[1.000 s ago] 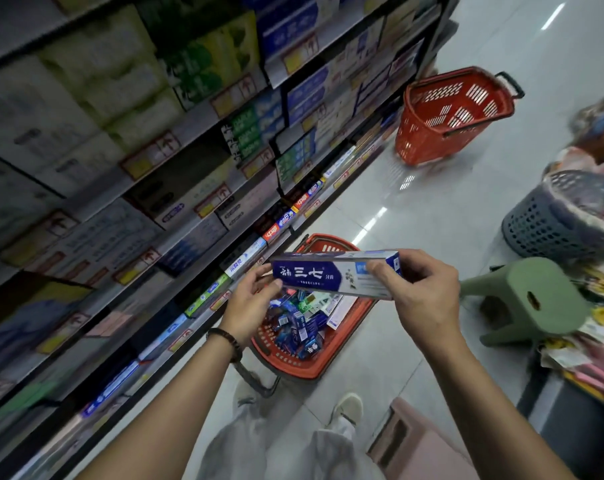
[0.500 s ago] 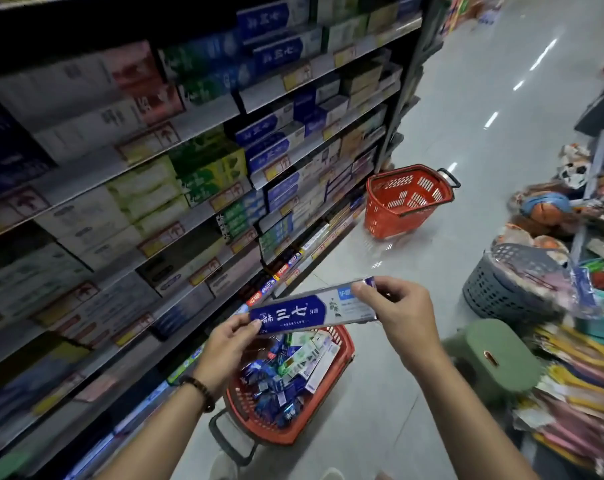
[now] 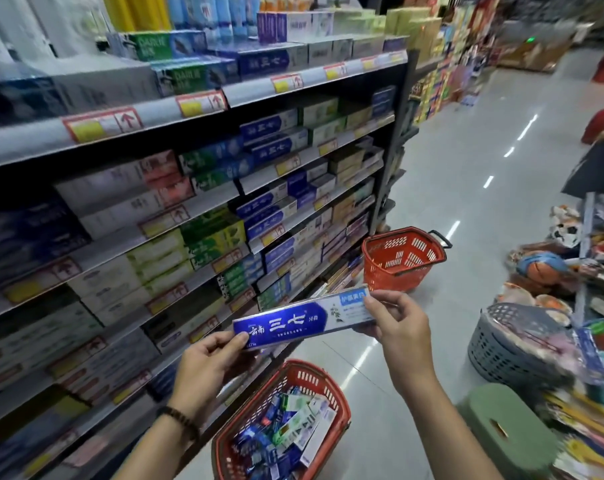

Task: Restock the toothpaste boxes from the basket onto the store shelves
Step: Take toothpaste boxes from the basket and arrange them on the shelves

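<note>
A long blue and silver toothpaste box (image 3: 295, 322) is held level in front of me, one end in each hand. My left hand (image 3: 212, 358) pinches its blue left end; my right hand (image 3: 399, 329) grips its pale right end. Below them on the floor stands a red basket (image 3: 342, 415) holding several toothpaste boxes. The store shelves (image 3: 196, 209) run along my left, packed with toothpaste boxes behind price tags. Matching blue boxes (image 3: 265, 128) sit on a shelf above and beyond my hands.
A second red basket (image 3: 402, 259) stands empty on the floor farther down the aisle. At the right are a grey basket (image 3: 501, 344) of goods, a green stool (image 3: 501, 427) and piled merchandise. The grey floor (image 3: 466, 168) stretches ahead.
My view has lifted from the floor and basket to the upper shelves. Both hands keep their hold, and the box has risen and tilted with its right end higher.
</note>
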{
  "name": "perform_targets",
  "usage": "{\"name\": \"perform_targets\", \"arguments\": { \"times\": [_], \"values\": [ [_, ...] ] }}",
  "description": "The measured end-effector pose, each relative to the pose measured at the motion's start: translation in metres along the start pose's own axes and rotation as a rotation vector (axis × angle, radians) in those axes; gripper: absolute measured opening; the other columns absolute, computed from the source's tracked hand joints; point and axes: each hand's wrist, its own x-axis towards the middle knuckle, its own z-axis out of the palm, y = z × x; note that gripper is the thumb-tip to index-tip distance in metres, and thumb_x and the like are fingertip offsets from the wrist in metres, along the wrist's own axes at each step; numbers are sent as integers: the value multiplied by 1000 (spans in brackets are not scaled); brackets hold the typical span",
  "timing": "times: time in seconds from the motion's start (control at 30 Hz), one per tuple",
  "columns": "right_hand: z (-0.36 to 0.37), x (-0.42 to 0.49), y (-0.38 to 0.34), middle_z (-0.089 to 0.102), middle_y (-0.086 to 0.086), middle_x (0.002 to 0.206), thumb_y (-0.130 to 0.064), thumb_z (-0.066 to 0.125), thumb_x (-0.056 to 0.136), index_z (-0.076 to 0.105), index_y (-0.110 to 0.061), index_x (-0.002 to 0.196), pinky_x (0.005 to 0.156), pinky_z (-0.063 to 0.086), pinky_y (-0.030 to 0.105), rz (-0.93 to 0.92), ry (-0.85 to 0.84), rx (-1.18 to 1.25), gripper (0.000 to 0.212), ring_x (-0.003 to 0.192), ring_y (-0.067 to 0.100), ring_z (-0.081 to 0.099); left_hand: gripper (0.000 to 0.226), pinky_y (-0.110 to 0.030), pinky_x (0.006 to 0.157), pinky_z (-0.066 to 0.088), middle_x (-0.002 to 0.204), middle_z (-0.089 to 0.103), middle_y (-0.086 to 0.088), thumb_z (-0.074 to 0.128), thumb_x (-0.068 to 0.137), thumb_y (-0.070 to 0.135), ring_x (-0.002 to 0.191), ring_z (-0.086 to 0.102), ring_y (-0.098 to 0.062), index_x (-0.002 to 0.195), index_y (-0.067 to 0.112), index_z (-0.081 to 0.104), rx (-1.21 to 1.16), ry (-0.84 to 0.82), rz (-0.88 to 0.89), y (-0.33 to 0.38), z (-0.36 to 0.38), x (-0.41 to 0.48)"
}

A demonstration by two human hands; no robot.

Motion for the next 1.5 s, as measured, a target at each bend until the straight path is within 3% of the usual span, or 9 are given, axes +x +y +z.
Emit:
{"name": "perform_targets", "arguments": {
  "times": [0.13, 0.23, 0.4, 0.63, 0.73, 0.8, 1.17, 1.37, 1.5],
  "values": [
    [-4, 5, -15, 80, 8, 94, -9, 66, 102, 62, 0, 111, 76, 67, 39, -18, -45, 32, 13, 97, 24, 79, 27, -29, 73, 64, 101, 80, -18, 78, 87, 18, 88, 79, -29, 108, 1, 75, -27, 36, 92, 14, 10, -8],
    [-6, 6, -22, 80, 4, 96, -11, 63, 104, 63, -1, 112, 80, 67, 40, -27, -76, 23, 12, 100, 22, 78, 26, -26, 68, 64, 101, 79, -20, 78, 87, 17, 88, 78, -32, 106, 0, 76, -57, 68, 126, 23, 15, -14],
    [-2, 8, -27, 81, 5, 100, -15, 62, 106, 67, -3, 108, 79, 66, 39, -49, -74, 5, 14, 100, 22, 79, 33, -33, 81, 65, 106, 79, -17, 79, 81, 23, 94, 78, -32, 104, 1, 77, -48, 68, 192, 42, 15, -20],
    [17, 5, -28, 81, 4, 98, -13, 59, 108, 68, -5, 100, 74, 66, 39, -78, -39, -36, 14, 100, 22, 78, 30, -35, 77, 66, 98, 80, -15, 80, 80, 26, 92, 79, -30, 100, 5, 80, -23, 78, 262, 69, 1, -15],
    [31, 8, -31, 81, 3, 97, -14, 59, 108, 67, -5, 99, 77, 67, 43, -93, -28, -51, 15, 100, 23, 78, 21, -50, 94, 60, 99, 81, -13, 83, 79, 30, 97, 78, -33, 94, 14, 84, 12, 94, 271, 82, -7, -3],
    [39, 12, -35, 81, 3, 97, -15, 59, 108, 67, -6, 98, 78, 67, 46, -95, -7, -45, 16, 100, 22, 78, 19, -54, 97, 58, 99, 81, -12, 84, 79, 33, 98, 78, -33, 92, 19, 85, 39, 94, 278, 88, -10, 5],
    [48, 53, -51, 80, -2, 96, -19, 60, 107, 66, -8, 94, 80, 67, 46, -126, 33, -40, 18, 104, 15, 77, 22, -53, 97, 59, 95, 82, -3, 83, 71, 40, 100, 77, -25, 89, 27, 85, 50, 110, 325, 114, 23, 30],
    [31, 105, -56, 80, -2, 98, -20, 60, 107, 65, -11, 92, 80, 67, 45, -133, -14, -40, 18, 103, 16, 78, 36, -56, 96, 59, 95, 82, -4, 86, 64, 51, 100, 77, -29, 91, 27, 85, 62, 167, 368, 115, 63, 49],
    [9, 148, -64, 81, 3, 100, -19, 61, 107, 69, -18, 85, 82, 66, 49, -130, -80, -4, 23, 103, 20, 78, 29, -55, 100, 57, 93, 82, 0, 85, 68, 48, 103, 76, -26, 89, 28, 86, 65, 236, 381, 118, 106, 57]
  ]
}}
